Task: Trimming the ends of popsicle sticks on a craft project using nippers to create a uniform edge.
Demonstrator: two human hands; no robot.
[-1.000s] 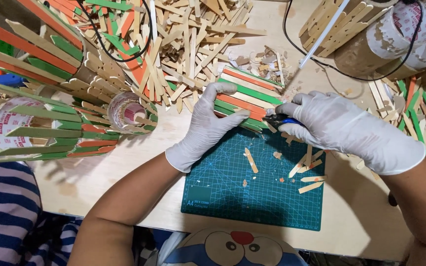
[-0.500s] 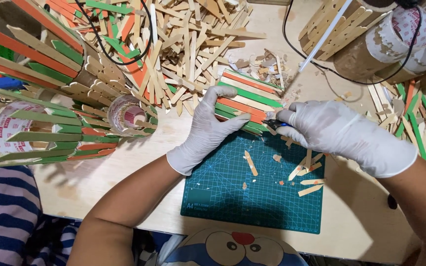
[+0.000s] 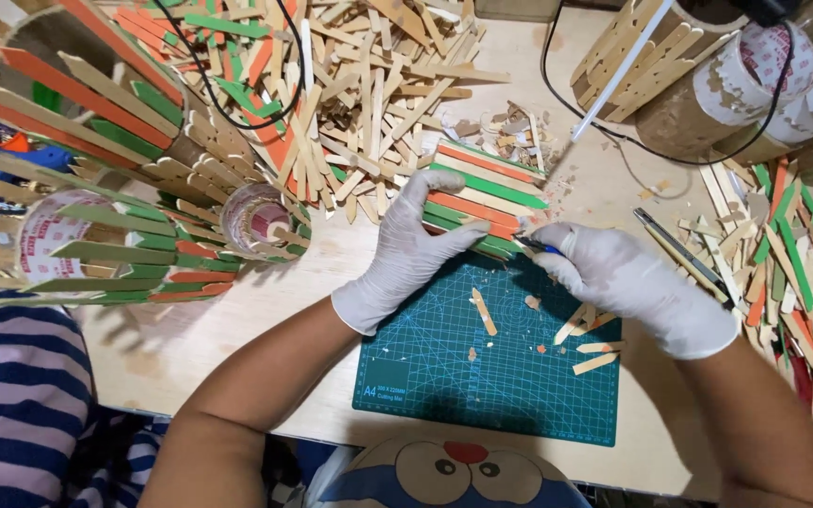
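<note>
Left gloved hand (image 3: 411, 246) flat, unclenched, pinning striped orange-green-natural wooden stick panel (image 3: 482, 196); right gloved hand (image 3: 628, 282) clamped on blue-handled cutter (image 3: 536, 246). Best kept pinned firmly, fingers off the blade line.

i see both of my hands covered in thin white disposable gloves, the left hand (image 3: 411, 249) and the right hand (image 3: 628, 282) alike. the glove material is slightly wrinkled and ends in a loose cuff at each wrist. above the cuffs my forearms are bare, with no sleeves, watch or bands showing. at the bottom edge my shirt shows a cartoon print in blue, white and red.
</note>
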